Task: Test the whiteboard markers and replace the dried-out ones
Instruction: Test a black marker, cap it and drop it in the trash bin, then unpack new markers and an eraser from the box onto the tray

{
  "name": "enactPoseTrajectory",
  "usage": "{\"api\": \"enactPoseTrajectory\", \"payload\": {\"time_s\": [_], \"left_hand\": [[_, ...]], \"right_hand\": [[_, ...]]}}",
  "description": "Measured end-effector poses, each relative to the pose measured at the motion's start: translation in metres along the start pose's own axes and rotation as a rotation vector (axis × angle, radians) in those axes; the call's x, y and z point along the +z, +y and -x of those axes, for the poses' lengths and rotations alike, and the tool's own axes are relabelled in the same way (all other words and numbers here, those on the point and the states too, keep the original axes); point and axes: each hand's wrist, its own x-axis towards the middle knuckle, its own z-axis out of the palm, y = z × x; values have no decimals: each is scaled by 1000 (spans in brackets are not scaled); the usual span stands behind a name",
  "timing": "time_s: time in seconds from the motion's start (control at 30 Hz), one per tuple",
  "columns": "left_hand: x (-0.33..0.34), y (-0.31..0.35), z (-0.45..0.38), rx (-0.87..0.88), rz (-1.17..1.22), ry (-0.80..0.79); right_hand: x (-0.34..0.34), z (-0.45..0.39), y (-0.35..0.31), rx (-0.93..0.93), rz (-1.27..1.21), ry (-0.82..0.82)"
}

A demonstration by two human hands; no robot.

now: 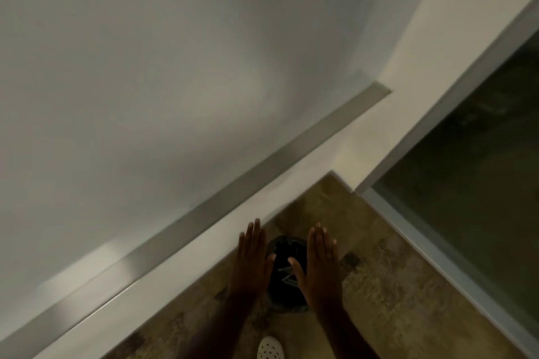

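Between flat hands [252, 259], markers [287, 275] below.

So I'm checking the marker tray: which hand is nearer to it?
Left. The left hand is just below the metal tray; the right hand is farther out over the floor.

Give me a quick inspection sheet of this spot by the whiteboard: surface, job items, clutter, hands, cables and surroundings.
Surface: whiteboard looks blank; its metal tray shows no markers.
Job's things: a few thin stick-like items, possibly markers, lie in the dark bin on the floor; too dim to be sure.
Clutter: nothing seen.
Hands: left hand and right hand are held flat, fingers straight, holding nothing, above the bin.
Cables: nothing seen.
Surroundings: mottled brown floor, white wall, dark glass panel on the right, a white perforated shoe at the bottom edge.
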Motion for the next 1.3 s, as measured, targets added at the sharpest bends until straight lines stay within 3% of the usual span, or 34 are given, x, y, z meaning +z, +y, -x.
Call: {"api": "enactPoseTrajectory", "payload": {"time_s": [0.2,0.47,0.77,1.3], "left_hand": [[-96,14,34,-29,9,111],[-193,10,98,-188,49,253],[-270,-71,222,-398,-47,446],[-309,-167,550,-1027,-83,707]], "right_hand": [[-81,11,-46,-47,-15,8],[-144,8,-143,-298,-39,69],[-140,49,-286,-706,-51,44],[-80,265,-575,-1375,-42,-136]]}}
